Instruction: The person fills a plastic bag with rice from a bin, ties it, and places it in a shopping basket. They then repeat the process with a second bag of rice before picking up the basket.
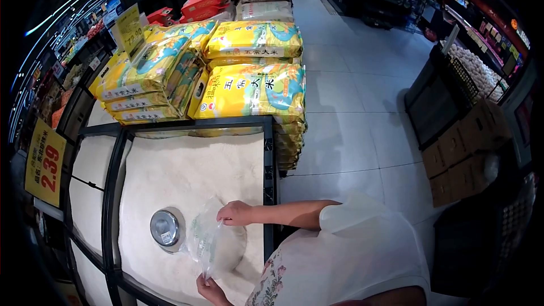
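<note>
And there you were, both hands on the clear plastic bag [207,238], out over the pale grain [190,164] in the bin; your right hand [235,213] had its grip pinched together on the film at the bag's one o'clock, your left hand [211,290] had its grip clamped on the edge down at six. The film hung thin and creased between them, with a pale bulge at about four o'clock; it looked loaded, though whether grain lay inside or merely showed through, you couldn't tell from there.

Here was the danger: two small pinches, slick plastic; if either slipped, the mouth could fold over or the bag could slump, and anything inside might spill. A hard pull between the hands, with weight in that bulge, could stretch or split the film; the cause would be load hanging on a narrow bit of edge.

Then the round metal bowl [165,228], just beside the bag at nine o'clock, sunk in the grain; a sideways swing could snag loose film on its rim or knock it over. And at three o'clock, the bin's dark frame [268,164] ran beneath your right forearm [283,213]; a hasty draw that way could scrape the bag on its edge.
</note>
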Motion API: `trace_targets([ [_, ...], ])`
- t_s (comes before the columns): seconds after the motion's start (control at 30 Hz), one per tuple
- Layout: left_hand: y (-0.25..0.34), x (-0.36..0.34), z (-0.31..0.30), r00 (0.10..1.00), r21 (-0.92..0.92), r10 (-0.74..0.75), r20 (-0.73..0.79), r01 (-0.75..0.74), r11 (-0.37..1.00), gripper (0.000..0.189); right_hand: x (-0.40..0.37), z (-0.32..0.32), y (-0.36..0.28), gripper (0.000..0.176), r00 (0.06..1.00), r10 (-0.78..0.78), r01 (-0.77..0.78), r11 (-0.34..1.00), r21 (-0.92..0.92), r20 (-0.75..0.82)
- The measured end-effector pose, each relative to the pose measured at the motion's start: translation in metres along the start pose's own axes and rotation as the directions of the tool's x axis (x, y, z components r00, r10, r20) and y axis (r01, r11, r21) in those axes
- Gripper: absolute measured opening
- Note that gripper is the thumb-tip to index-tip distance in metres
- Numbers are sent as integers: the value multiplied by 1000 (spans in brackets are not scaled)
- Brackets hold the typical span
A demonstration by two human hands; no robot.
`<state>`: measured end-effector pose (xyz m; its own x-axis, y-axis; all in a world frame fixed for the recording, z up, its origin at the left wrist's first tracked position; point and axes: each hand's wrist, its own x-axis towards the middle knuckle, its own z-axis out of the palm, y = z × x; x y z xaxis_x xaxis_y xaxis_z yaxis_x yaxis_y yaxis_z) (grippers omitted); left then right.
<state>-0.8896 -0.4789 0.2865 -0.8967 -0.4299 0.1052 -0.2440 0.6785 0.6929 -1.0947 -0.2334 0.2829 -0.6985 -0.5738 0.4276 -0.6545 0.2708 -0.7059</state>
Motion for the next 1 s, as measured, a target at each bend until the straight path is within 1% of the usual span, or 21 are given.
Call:
trace_targets([
  [0.03,-1,-4,4,992,18,20,-123,-18,1000,19,-1,0,1,13,992,55,-57,998,15,115],
  [0.07,-2,-2,2,992,20,24,-122,-22,1000,19,0,1,3,13,992,55,-57,998,15,110],
  [0.13,8,-1,-3,915,7,-103,-389,115,993,18,1,-6,1,12,998,66,-66,998,12,-1],
  [0.17,16,-2,-2,874,44,-29,-485,57,997,19,2,-8,-1,12,998,68,-68,998,12,1],
  [0.23,17,-5,4,903,94,44,-428,-4,996,20,4,-9,-7,8,963,1,10,999,39,-271],
  [0.27,16,-6,7,923,141,120,-366,-72,987,22,4,-10,-7,8,964,-1,12,999,40,-267],
  [0.3,-3,-6,5,981,96,-188,-55,192,977,26,3,-7,-2,8,982,14,-2,998,61,-189],
  [0.33,-12,-8,5,981,98,-187,-58,192,977,26,3,-6,-1,8,993,28,-19,997,81,-112],
  [0.4,-24,-6,4,933,107,-357,45,351,930,34,3,-7,-1,7,994,112,-111,991,68,-13],
  [0.43,5,-16,2,967,224,-155,-204,200,954,26,2,-8,-3,7,975,202,-207,977,45,95],
  [0.47,17,-15,-4,967,223,-158,-202,202,954,26,3,-9,-4,7,974,204,-209,977,44,98],
  [0.53,29,-19,-10,872,-3,-209,-443,231,973,32,3,-11,-7,7,978,63,-47,995,85,-197],
  [0.57,23,-20,-8,868,21,-124,-481,152,988,36,4,-10,-10,7,980,63,-47,995,88,-190],
  [0.6,4,-20,-3,866,20,-128,-484,157,987,36,5,-10,-12,7,970,72,-48,993,106,-234],
  [0.67,-32,-19,5,980,105,-74,-187,95,990,34,5,-9,-11,8,957,78,-44,991,126,-279],
  [0.7,-29,-21,2,987,59,-160,-31,161,985,30,2,-8,-5,7,989,119,-109,989,103,-92],
  [0.73,-10,-21,-3,987,59,-155,-33,156,986,30,2,-9,-3,8,982,162,-169,983,66,93],
  [0.8,25,-22,-11,879,-208,-455,-143,423,882,32,4,-11,-1,8,977,178,-177,984,-19,118],
  [0.87,29,-22,-13,880,-222,-414,-233,366,904,37,2,-13,-4,8,968,198,-183,977,-106,155],
  [0.93,32,-22,-12,908,-227,-362,-212,315,922,40,2,-6,-6,9,975,81,-62,993,99,-208],
  [1.0,11,-22,-7,945,-135,-302,-127,285,949,40,2,-3,-1,9,984,88,-72,992,105,-154],
])
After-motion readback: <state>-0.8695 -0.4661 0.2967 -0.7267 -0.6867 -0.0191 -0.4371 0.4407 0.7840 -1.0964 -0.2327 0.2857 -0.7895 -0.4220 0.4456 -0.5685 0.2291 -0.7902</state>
